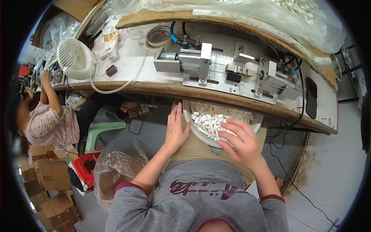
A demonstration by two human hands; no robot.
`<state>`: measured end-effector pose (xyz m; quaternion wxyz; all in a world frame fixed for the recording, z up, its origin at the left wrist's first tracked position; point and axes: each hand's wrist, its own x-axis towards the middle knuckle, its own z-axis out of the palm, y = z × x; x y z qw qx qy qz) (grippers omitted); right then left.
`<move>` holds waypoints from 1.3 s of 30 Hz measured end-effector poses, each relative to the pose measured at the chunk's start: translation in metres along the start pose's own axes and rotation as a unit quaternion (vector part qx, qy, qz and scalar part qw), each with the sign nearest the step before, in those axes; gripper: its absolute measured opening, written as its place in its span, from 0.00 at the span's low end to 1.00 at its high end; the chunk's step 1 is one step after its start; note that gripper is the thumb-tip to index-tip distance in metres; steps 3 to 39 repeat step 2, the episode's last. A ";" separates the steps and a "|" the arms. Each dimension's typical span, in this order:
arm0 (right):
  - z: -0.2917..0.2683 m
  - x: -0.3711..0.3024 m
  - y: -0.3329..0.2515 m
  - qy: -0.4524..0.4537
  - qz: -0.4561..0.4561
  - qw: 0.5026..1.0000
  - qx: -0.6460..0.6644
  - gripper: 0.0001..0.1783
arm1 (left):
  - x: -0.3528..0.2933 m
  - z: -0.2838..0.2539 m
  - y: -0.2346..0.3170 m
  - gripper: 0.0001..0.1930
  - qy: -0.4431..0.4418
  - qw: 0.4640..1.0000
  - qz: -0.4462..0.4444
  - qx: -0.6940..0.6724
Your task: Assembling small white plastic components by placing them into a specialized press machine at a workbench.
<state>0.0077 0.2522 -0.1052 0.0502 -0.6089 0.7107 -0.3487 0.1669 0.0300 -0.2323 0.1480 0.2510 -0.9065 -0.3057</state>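
Note:
On my lap, under the table edge, sits a round pale basin holding a heap of small white plastic pieces with rounded heads and thin stems. My left hand rests against the basin's left rim, fingers stretched upward and thumb apart. Over the right side of the heap is my right hand, its fingers bent and spread, tips at the pieces. I see nothing held in it. Ahead on the table stands a metal clamping fixture with two facing cylinder units and a small block between them.
A white fan, a tape roll and a black phone lie on the table. Cardboard and plastic sheeting edge its back. At left are another person, a green stool, a clear bag and cartons.

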 end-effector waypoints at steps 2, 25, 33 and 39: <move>-0.026 0.017 -0.020 0.053 -0.013 0.997 0.061 0.24 | 0.003 -0.005 0.010 0.46 0.008 0.998 0.042 -0.036; -0.026 0.017 -0.020 0.053 -0.013 0.997 0.061 0.24 | 0.003 -0.005 0.010 0.46 0.008 0.998 0.042 -0.036; -0.026 0.017 -0.020 0.053 -0.013 0.997 0.061 0.24 | 0.003 -0.005 0.010 0.46 0.008 0.998 0.042 -0.036; -0.026 0.017 -0.020 0.053 -0.013 0.997 0.061 0.24 | 0.003 -0.005 0.010 0.46 0.008 0.998 0.042 -0.036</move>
